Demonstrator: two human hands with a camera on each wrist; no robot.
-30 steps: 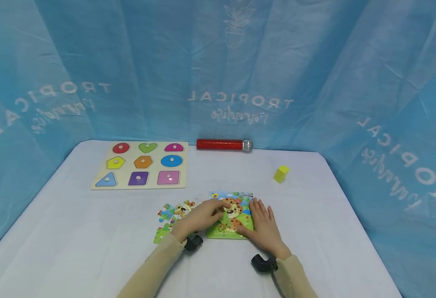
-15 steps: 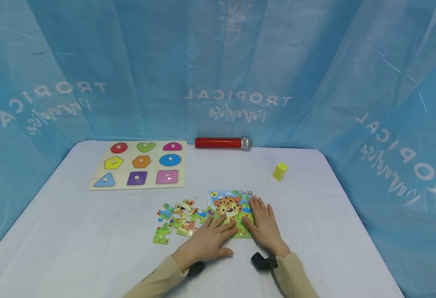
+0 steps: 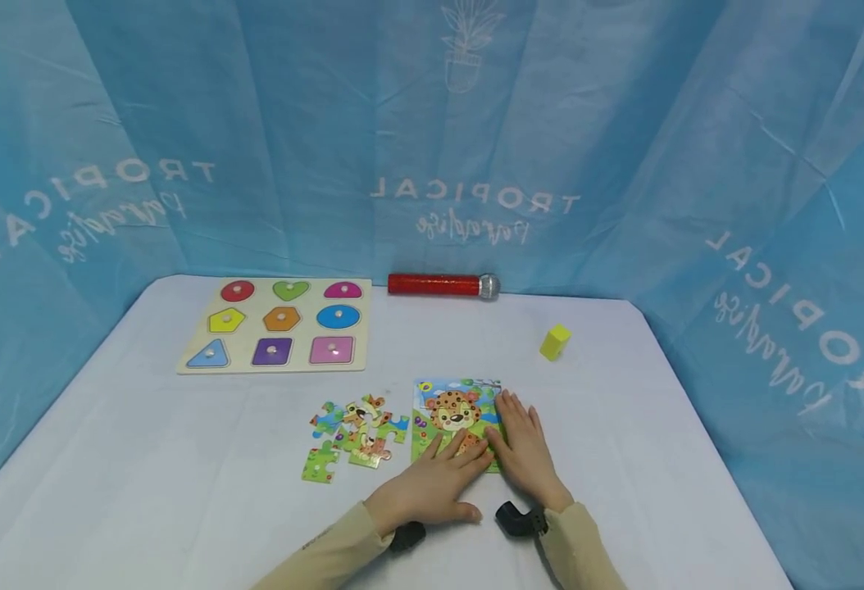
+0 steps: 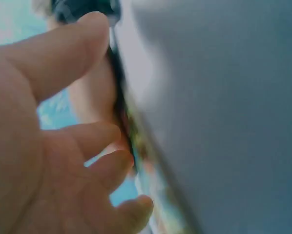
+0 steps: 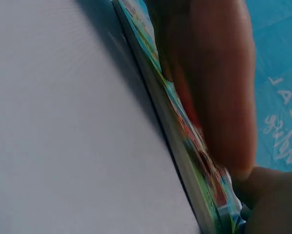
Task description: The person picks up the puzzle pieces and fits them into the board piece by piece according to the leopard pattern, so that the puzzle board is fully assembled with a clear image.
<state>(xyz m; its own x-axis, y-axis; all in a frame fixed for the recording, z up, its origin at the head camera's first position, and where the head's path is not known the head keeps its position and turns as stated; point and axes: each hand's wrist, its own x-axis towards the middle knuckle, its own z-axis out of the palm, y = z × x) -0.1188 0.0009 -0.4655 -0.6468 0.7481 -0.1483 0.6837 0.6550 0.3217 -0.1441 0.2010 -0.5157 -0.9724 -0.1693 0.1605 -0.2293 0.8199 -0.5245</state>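
Note:
A square jigsaw board (image 3: 456, 410) with a spotted leopard picture lies flat on the white table. My left hand (image 3: 432, 490) reaches over its lower edge, straight fingers spread across the bottom of the picture and thumb pointing right over the table. Along the board's right edge rests my right hand (image 3: 529, 452), its fingers extended and its thumb on the picture. In the right wrist view the board's edge (image 5: 173, 141) runs below the thumb. Several loose jigsaw pieces (image 3: 361, 433) lie in a cluster left of the board; a green one (image 3: 320, 464) sits lower.
A wooden shape puzzle (image 3: 303, 321) with knobbed pieces stands at the back left. A red toy microphone (image 3: 439, 284) lies along the back edge, and a yellow block (image 3: 555, 342) is at the right. Blue printed cloth (image 3: 461, 139) hangs behind.
My left hand, earlier bent over the middle of the picture, has drawn back to the board's lower edge, spread its fingers and slid right. The right hand has stayed at the right edge.

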